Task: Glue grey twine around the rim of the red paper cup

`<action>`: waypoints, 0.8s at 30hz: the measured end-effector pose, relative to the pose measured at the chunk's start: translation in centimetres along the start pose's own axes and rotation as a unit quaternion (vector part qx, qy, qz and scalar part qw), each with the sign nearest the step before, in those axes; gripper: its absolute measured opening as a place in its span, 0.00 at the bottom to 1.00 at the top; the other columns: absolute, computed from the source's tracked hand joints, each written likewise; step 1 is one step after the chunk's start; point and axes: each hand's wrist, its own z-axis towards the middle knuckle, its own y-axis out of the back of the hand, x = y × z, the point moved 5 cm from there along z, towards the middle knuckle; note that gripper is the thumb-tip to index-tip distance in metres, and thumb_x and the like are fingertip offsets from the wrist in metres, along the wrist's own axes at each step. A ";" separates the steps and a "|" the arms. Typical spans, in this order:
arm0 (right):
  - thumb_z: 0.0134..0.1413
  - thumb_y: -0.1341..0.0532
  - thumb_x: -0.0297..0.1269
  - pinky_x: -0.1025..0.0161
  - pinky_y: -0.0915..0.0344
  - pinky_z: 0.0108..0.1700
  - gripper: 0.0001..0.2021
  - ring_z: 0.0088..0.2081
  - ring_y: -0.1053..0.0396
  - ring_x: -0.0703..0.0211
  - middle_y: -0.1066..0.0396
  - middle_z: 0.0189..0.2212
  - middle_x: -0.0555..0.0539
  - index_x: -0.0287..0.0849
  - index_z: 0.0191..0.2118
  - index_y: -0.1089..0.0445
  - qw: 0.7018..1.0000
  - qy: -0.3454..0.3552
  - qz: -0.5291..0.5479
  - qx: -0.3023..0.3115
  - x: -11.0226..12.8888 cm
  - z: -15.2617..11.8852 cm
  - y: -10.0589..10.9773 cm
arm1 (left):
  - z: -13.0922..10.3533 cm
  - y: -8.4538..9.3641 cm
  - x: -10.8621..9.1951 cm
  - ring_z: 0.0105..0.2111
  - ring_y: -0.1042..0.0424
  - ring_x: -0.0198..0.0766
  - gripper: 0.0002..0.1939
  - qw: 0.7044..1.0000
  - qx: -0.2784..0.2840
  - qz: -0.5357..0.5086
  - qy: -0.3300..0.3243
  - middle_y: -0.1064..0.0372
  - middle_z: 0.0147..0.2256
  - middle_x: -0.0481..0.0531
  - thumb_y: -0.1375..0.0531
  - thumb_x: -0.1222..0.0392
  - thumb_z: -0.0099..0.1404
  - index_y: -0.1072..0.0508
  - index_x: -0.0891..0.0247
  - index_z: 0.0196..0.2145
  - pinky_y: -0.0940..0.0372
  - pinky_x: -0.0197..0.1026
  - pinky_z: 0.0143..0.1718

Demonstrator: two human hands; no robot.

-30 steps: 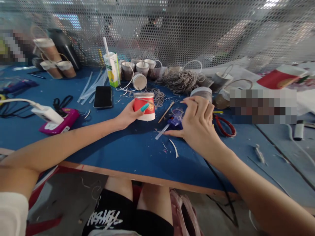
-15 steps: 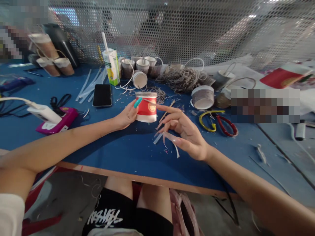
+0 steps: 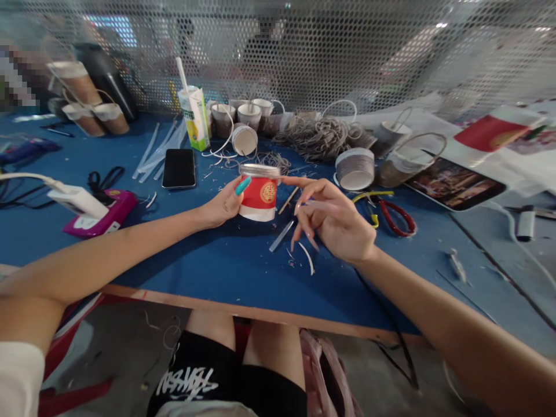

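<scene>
In the head view, my left hand (image 3: 222,204) grips a red and white paper cup (image 3: 259,196) from its left side, the thumb with a turquoise nail lying across the front. Grey cord (image 3: 259,170) is wound around the cup's upper edge, and a gold round emblem faces me. At the cup's right, my right hand (image 3: 334,219) reaches out its index finger, whose tip is at the corded edge. Its other fingers are bent loosely and apart, with nothing visible gripped in them. Under them lie a clear strip (image 3: 281,236) and a thin wooden stick (image 3: 288,200).
Behind the cup sit a tangle of grey cord (image 3: 319,139), several cord-wrapped cups and a drink carton (image 3: 194,119). Red and yellow pliers (image 3: 397,218) lie right, near a lit tablet (image 3: 456,180). A black phone (image 3: 179,168) and a purple power strip (image 3: 113,209) are left.
The cup has tilted and turned slightly, so its emblem shows more fully. My right hand has shifted up and right, its thumb drawing in toward the fingers. The index finger moved up to the corded edge.
</scene>
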 end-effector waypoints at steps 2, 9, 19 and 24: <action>0.59 0.42 0.41 0.64 0.30 0.19 0.08 0.17 0.43 0.74 0.29 0.57 0.39 0.41 0.36 0.34 0.999 0.022 0.003 -0.039 0.2 0.2 0.6 | -0.1 -0.2 -0.4 0.56 0.26 0.54 0.48 1.000 -0.003 0.002 0.007 0.27 0.56 0.63 0.37 0.22 0.47 0.31 0.60 0.55 0.32 0.55 0.59; 0.60 0.41 0.35 0.63 0.28 0.22 0.04 0.18 0.41 0.75 0.31 0.59 0.40 0.41 0.35 0.35 0.998 0.028 -0.057 -0.030 0.0 -0.2 0.2 | 0.1 -1.1 -1.9 0.57 0.28 0.53 0.53 0.999 -0.005 0.022 0.026 0.30 0.58 0.64 0.32 0.24 0.38 0.32 0.61 0.54 0.31 0.51 0.57; 0.64 0.40 0.40 0.65 0.26 0.28 0.08 0.20 0.35 0.78 0.43 0.69 0.36 0.40 0.41 0.33 0.990 -0.003 -0.092 0.106 -0.2 -0.7 -1.3 | -0.1 -2.0 -3.1 0.56 0.29 0.56 0.41 0.992 -0.013 0.121 0.038 0.30 0.57 0.63 0.23 0.56 0.42 0.33 0.62 0.53 0.33 0.61 0.57; 0.63 0.39 0.41 0.64 0.28 0.24 0.10 0.17 0.39 0.76 0.30 0.61 0.37 0.40 0.36 0.32 0.993 0.038 -0.111 0.007 -0.1 -0.7 -0.3 | -0.1 -2.1 -3.3 0.54 0.28 0.55 0.41 0.990 -0.022 0.134 0.044 0.28 0.55 0.63 0.24 0.54 0.43 0.33 0.62 0.53 0.33 0.61 0.57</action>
